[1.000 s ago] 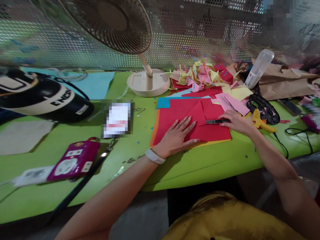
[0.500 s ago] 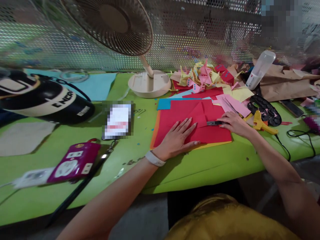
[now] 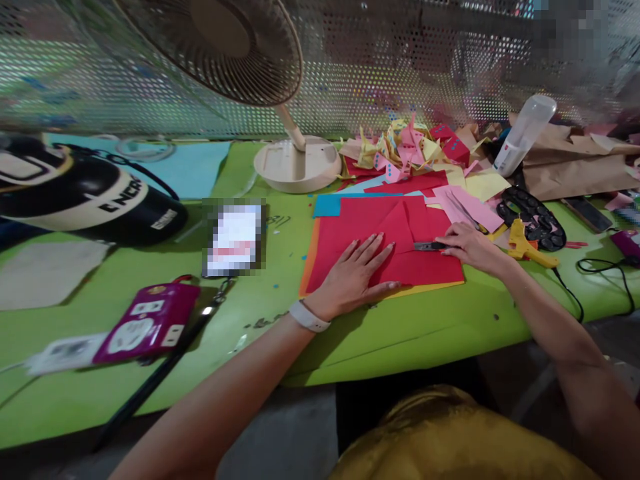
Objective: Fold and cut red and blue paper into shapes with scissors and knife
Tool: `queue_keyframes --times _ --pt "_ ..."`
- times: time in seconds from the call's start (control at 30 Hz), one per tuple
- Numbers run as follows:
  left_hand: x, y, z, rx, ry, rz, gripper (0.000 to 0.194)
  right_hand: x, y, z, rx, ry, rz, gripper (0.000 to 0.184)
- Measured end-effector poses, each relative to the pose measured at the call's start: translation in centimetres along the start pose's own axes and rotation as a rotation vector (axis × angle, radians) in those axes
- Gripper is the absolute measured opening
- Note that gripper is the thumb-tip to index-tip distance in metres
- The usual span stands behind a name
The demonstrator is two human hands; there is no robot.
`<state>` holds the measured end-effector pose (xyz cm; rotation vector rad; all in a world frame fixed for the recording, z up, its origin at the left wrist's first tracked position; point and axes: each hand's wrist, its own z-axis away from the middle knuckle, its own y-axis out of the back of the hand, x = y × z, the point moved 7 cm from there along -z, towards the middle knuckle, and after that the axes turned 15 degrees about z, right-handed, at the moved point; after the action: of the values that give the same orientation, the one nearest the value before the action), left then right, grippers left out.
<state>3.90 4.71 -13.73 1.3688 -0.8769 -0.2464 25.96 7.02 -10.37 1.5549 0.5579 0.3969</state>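
A green table (image 3: 425, 327) is carrying a beige desk fan (image 3: 245, 73). Left of the fan a light-blue sheet (image 3: 200, 167) is lying; in front and rightward of it a red-topped paper stack (image 3: 350, 220) is resting, and farther right a yellow glue gun (image 3: 527, 248) is sitting.

Perforated wall panel (image 3: 340, 77) behind, bright green tabletop (image 3: 390, 340), grey floor (image 3: 285, 427) below, dim light

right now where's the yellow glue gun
In the head view, the glue gun lies toward the right side of the green table, just right of the right hand and beside the black plastic piece.
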Motion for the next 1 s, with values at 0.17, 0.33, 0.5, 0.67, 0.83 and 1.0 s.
queue_keyframes --times 0.17,0.33,0.5,0.67,0.83,1.0 --pt "0.0 0.0 0.0 -0.008 0.009 -0.014 0.082 -0.1 -0.1 0.0 0.024 0.006 -0.027 0.032" --pt "0.1 0.1 0.0 -0.014 0.016 -0.011 0.083 -0.4 -0.3 -0.1 0.055 0.019 0.0 0.03" --pt "0.0 0.0 -0.1 -0.012 0.017 0.006 0.083 -0.6 -0.3 -0.1 0.042 0.034 -0.019 0.029" --pt "0.1 0.0 -0.1 -0.014 0.015 0.009 0.084 -1.4 0.1 -0.1 0.063 0.028 0.028 0.031" --pt "0.0 0.0 -0.1 -0.015 0.012 0.001 0.084 -1.9 0.1 -0.1 0.065 0.048 0.028 0.031" --pt "0.0 -0.1 -0.1 -0.015 0.013 -0.016 0.086 -2.3 -0.2 -0.3 0.105 0.017 0.043 0.033"
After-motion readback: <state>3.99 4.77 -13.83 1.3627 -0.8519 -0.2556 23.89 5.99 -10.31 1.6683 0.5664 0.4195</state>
